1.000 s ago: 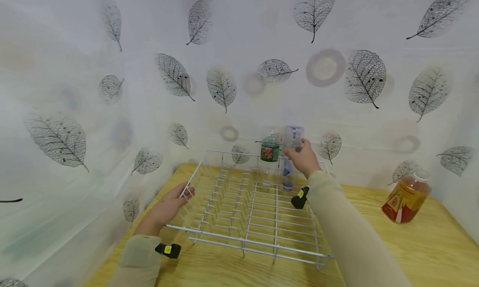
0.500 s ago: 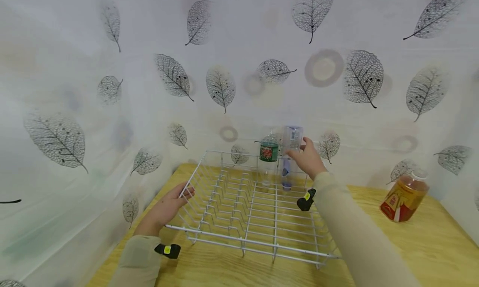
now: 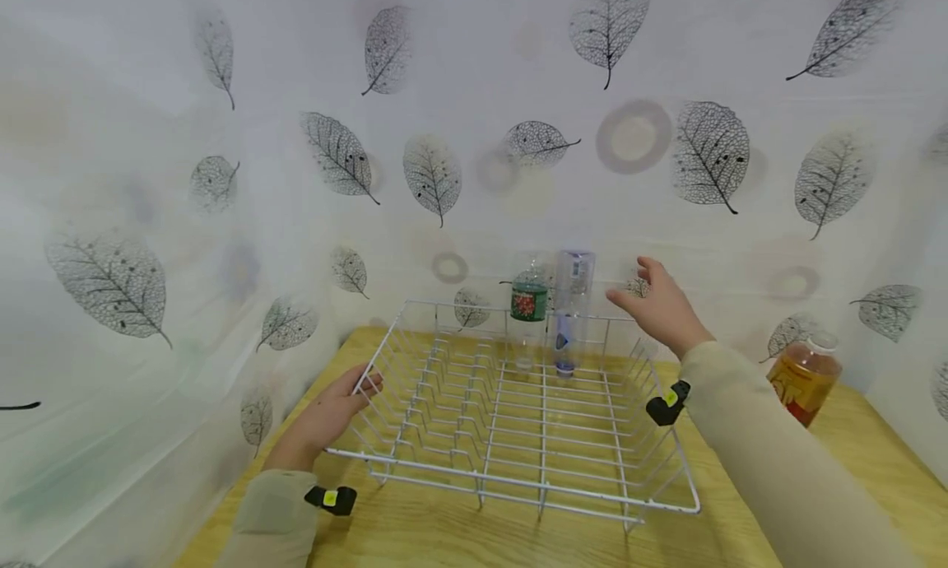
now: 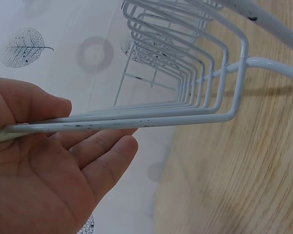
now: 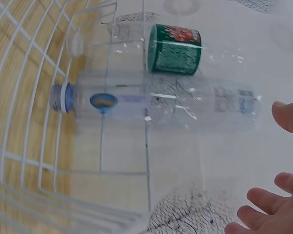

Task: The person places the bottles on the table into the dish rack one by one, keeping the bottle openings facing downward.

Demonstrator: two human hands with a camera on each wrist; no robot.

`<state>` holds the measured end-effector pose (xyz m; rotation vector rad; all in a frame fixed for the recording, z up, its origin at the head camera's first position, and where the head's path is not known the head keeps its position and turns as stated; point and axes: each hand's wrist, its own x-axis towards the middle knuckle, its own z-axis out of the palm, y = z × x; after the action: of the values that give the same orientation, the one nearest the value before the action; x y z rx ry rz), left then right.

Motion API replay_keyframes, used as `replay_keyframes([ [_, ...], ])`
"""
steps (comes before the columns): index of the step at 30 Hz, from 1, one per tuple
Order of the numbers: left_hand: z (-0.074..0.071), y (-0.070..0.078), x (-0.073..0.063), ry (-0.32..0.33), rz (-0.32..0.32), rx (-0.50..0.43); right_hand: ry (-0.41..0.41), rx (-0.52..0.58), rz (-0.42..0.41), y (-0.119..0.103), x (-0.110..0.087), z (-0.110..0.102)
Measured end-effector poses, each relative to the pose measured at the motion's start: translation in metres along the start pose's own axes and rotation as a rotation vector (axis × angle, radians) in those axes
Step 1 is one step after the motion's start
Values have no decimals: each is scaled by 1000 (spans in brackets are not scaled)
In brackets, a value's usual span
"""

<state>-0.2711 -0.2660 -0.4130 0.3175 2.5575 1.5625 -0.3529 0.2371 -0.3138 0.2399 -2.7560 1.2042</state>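
A white wire dish rack [image 3: 511,420] stands on the wooden table. My left hand [image 3: 336,407] holds its left side; in the left wrist view the thumb lies on the rim wire and the loosely bent fingers pass beneath it. Two clear plastic bottles stand cap-down at the rack's back: one with a green label [image 3: 528,303], and to its right one with a blue cap [image 3: 566,337]. My right hand [image 3: 662,304] is apart from the bottles, right of the blue-capped one, with fingers spread and nothing held. In the right wrist view its fingers [image 5: 263,201] point toward that bottle's base.
A large bottle [image 3: 807,383] with a yellow and red label stands on the table [image 3: 437,531] at the right, partly behind my right sleeve. A leaf-patterned curtain [image 3: 474,82] hangs close behind the rack and along the left.
My right hand has let go of the blue-capped bottle and moved right, its fingers spreading. The bottle stays upside down in the rack. My left hand remains on the rack's side.
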Motion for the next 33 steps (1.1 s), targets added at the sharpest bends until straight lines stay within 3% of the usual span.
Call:
replay_keyframes([
  [9, 1, -3, -1, 11, 14, -4, 152, -109, -39, 19, -24, -41],
  [14, 2, -4, -2, 19, 12, 2, 247, -148, -26, 46, -36, -66],
  [18, 4, -4, -2, 15, 4, 10, 298, -205, -3, 69, -59, -85],
  [22, 4, -2, -2, 18, -10, 35, 376, -203, 119, 94, -86, -98],
  [28, 2, 0, 2, 17, -7, 48, 512, -65, 289, 142, -114, -100],
  [33, 1, -3, 1, 30, -15, 30, 493, 96, 388, 177, -119, -92],
])
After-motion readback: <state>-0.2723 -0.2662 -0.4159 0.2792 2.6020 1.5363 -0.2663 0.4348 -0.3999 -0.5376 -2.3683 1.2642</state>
